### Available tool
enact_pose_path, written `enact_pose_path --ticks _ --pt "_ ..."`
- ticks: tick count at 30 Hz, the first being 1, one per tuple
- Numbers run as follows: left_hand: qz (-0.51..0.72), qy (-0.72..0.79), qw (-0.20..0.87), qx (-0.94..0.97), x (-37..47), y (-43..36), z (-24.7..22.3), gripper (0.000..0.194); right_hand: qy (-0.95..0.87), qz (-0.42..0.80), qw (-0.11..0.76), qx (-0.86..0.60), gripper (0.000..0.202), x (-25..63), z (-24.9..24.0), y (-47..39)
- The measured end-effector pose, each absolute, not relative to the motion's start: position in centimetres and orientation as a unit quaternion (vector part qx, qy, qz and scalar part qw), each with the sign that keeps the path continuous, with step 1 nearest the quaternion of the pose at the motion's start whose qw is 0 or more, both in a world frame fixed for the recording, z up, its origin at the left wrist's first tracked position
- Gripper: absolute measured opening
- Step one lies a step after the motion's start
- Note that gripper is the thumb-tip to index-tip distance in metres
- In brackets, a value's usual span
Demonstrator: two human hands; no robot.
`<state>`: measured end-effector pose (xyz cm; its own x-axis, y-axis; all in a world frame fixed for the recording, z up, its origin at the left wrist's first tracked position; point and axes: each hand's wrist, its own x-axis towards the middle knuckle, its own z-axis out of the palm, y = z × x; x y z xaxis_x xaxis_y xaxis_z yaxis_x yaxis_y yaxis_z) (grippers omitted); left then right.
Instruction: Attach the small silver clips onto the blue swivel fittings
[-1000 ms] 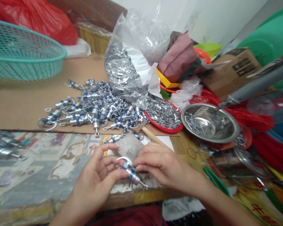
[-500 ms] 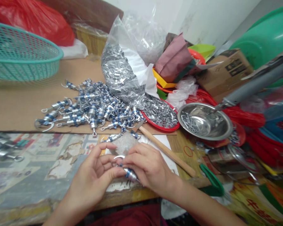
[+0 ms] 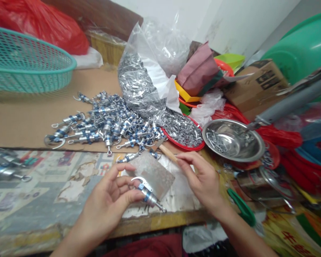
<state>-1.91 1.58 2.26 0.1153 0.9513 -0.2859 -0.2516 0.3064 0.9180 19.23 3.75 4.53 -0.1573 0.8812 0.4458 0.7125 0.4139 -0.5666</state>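
My left hand (image 3: 111, 194) pinches a small silver-and-blue metal cylinder (image 3: 150, 197) between thumb and fingers. This piece has a curved hook at its upper end and a ringed rod at the lower right. Beneath it lies a flat, worn metal plate (image 3: 160, 175) on the bench. My right hand (image 3: 202, 178) is closed around the wooden handle of a hammer (image 3: 169, 152), whose head rests by the pile; the rest of the handle is hidden by the hand. Many similar hooked cylinders (image 3: 109, 123) are heaped on cardboard beyond my hands.
A red tray (image 3: 195, 148) of small metal clips adjoins a steel bowl (image 3: 232, 157). Behind them stands a clear bag (image 3: 141, 85) of clips. A teal basket (image 3: 32, 76) is at left, a grey metal bar (image 3: 291, 98) slants in at right, and more cylinders (image 3: 5, 169) lie at far left.
My right hand has left the metal cylinder and moved right onto the hammer handle. The cylinder stays in my left hand, and the metal plate shows more fully.
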Motion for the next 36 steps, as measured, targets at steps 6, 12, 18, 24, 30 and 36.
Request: enact_pose_path --ticks 6,12,18,24,30,36 --pt "0.430 0.486 0.620 0.442 -2.4 1.8 2.1 0.010 -0.772 0.068 0.127 -0.619 0.027 23.9 1.7 4.4" --pt "0.418 0.484 0.623 0.451 -2.5 1.6 2.3 0.009 -0.755 0.101 0.302 -0.574 0.021 20.7 3.0 3.1" --pt "0.461 0.484 0.618 0.414 -2.1 1.7 2.2 0.020 -0.808 0.196 0.280 -0.480 0.036 15.1 5.5 2.0" --pt "0.429 0.468 0.633 0.444 -2.4 2.1 1.8 0.020 -0.787 0.247 0.261 -0.502 0.037 14.2 4.5 2.6" --pt "0.429 0.461 0.648 0.429 -2.6 1.9 1.8 0.022 -0.773 0.295 0.247 -0.504 0.036 14.3 4.9 3.0" --pt "0.423 0.459 0.668 0.404 -2.5 1.9 2.1 0.025 -0.740 0.148 0.334 -0.565 0.027 19.4 4.6 4.5"
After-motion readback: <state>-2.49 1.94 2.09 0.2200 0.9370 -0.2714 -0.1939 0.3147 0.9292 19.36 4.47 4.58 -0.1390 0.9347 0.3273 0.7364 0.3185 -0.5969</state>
